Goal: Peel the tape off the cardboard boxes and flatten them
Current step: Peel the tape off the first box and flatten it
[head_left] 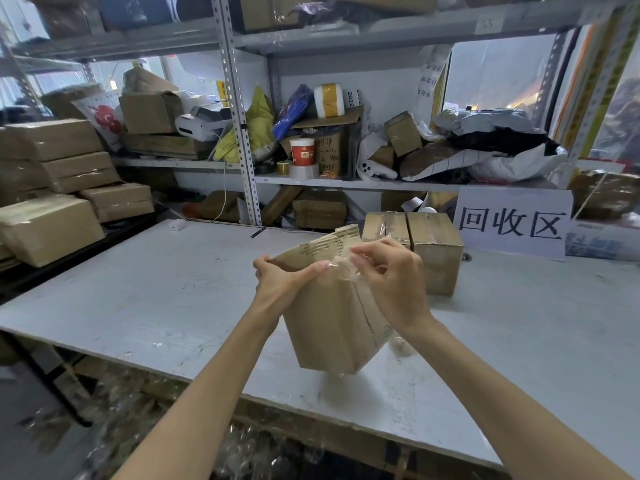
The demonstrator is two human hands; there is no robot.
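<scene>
A tilted brown cardboard box [329, 327] sits mid-scene over the near half of the grey flat table [156, 289], with the left hand [280, 282] gripping its top left edge. The right hand [394, 282] pinches crumpled clear tape [341, 273] at its top right. Just behind it to the right, a taped brown cardboard box [436, 258] stands on the table. Further right stands a white paper sign [512, 223]. Stacked brown cartons [62, 168] lie far left, and a grey metal shelf rack [239, 116] rises behind the table.

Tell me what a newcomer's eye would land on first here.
At centre, a tilted cardboard box at the white table: the left hand grips its top edge, the right hand pinches clear tape. Behind on the right stands a big white sign with black characters.
</scene>
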